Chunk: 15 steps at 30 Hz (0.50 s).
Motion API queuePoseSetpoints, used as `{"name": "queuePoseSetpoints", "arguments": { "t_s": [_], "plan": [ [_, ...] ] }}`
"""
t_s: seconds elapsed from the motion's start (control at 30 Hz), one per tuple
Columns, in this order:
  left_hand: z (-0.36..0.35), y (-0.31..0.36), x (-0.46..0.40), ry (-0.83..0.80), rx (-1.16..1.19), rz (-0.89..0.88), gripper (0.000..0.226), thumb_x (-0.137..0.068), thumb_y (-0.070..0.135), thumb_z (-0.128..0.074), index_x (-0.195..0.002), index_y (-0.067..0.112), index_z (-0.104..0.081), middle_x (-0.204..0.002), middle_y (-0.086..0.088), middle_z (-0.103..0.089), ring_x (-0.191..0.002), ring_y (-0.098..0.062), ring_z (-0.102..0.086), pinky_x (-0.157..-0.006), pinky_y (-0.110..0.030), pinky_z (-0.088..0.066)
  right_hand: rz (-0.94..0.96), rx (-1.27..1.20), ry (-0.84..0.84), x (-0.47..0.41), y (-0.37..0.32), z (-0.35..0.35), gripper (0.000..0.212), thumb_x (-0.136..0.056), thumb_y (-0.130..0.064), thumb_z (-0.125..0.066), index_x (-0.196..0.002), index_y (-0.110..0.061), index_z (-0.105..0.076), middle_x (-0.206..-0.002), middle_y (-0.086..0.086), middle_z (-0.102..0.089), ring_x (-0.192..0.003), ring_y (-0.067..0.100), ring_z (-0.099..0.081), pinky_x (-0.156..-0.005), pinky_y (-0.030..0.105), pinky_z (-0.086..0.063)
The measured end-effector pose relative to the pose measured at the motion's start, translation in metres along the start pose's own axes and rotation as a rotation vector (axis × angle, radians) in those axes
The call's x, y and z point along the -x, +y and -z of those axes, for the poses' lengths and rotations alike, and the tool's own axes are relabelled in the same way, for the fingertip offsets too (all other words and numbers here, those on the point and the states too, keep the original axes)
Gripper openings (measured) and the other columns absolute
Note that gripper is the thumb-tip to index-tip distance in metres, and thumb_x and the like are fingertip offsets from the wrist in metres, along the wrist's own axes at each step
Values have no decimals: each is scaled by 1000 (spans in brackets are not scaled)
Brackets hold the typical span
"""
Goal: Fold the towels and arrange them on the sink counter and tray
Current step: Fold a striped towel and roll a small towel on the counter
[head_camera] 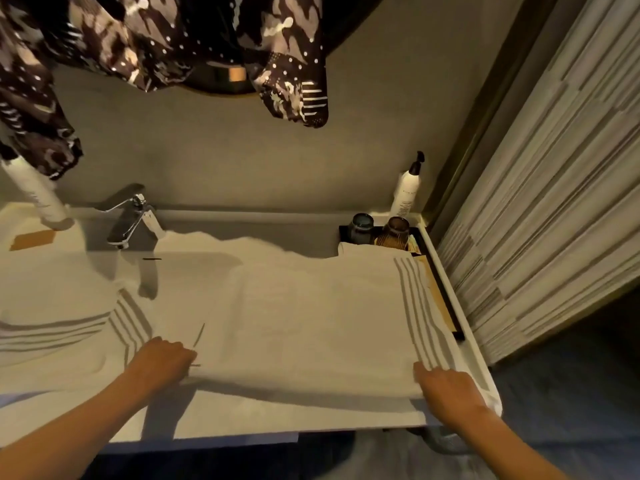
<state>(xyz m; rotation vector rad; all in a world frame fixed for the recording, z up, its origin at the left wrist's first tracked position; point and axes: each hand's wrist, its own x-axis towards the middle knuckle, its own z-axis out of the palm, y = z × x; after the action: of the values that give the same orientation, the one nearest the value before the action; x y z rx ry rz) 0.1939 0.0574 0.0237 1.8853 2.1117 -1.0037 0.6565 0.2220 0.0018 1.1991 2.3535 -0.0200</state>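
Your left hand (pixel 162 358) and right hand (pixel 446 386) each pinch a near edge of the striped white towel (pixel 311 306), which lies spread over the sink counter (pixel 481 358). Risk: its far edge, beyond your right hand, overlaps the tray (pixel 450 317); tugging could topple the two glass jars (pixel 377 230).

Your broad white striped towel (pixel 311 306) covers most of the white sink counter (pixel 464 344), so the open room lies above its flat middle. At the back left the chrome lever faucet (pixel 133 220) juts forward. Back right, the black rectangular tray (pixel 450 306) is crowded by a blue glass jar (pixel 362 227), an amber ribbed tumbler (pixel 394 233) and a tall white pump bottle (pixel 407 192) (the striped wall (pixel 554 202) closes that side). A dark patterned garment (pixel 287 57) hangs overhead.
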Motion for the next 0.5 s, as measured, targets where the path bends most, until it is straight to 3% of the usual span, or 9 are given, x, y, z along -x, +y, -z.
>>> {"name": "queuePoseSetpoints", "arguments": {
  "t_s": [0.1,0.23,0.3,0.4,0.5],
  "plan": [
    [-8,-21,9,-85,-6,3,31,-94,38,-53,-122,28,-63,-120,5,-68,-110,-17,-65,-95,-30,-48,12,-58,-44,-4,15,5,52,-90,-43,-54,-135,-23,-40,-122,3,-62,-106,21,-63,-86,31,-50],
    [5,-24,9,-219,47,-65,36,-95,42,-51,-128,28,-55,-131,3,-56,-121,-19,-53,-102,-34,-38,56,-424,-297,-11,31,26,41,-71,-64,-65,-99,-34,-55,-100,-10,-61,-89,8,-58,-73,22,-45],
    [21,-19,-2,-259,75,-20,39,-92,46,-51,-127,30,-55,-131,4,-53,-122,-19,-50,-100,-34,-36,-32,-586,-172,-18,44,38,34,-74,-63,-67,-87,-32,-59,-86,-8,-63,-77,6,-59,-68,22,-48],
    [43,4,-24,-69,87,16,33,-93,43,-50,-121,26,-58,-122,3,-57,-114,-19,-58,-91,-32,-44,-349,-753,181,-34,57,42,29,-93,-45,-52,-82,-19,-55,-81,5,-64,-77,26,-62,-69,35,-51],
    [59,55,-42,108,362,-128,26,-97,40,-45,-108,22,-60,-109,0,-60,-100,-21,-61,-83,-33,-49,-504,-712,138,-49,43,39,25,-94,-34,-46,-95,-10,-53,-106,19,-64,-95,37,-62,-80,39,-51]
  ]
}}
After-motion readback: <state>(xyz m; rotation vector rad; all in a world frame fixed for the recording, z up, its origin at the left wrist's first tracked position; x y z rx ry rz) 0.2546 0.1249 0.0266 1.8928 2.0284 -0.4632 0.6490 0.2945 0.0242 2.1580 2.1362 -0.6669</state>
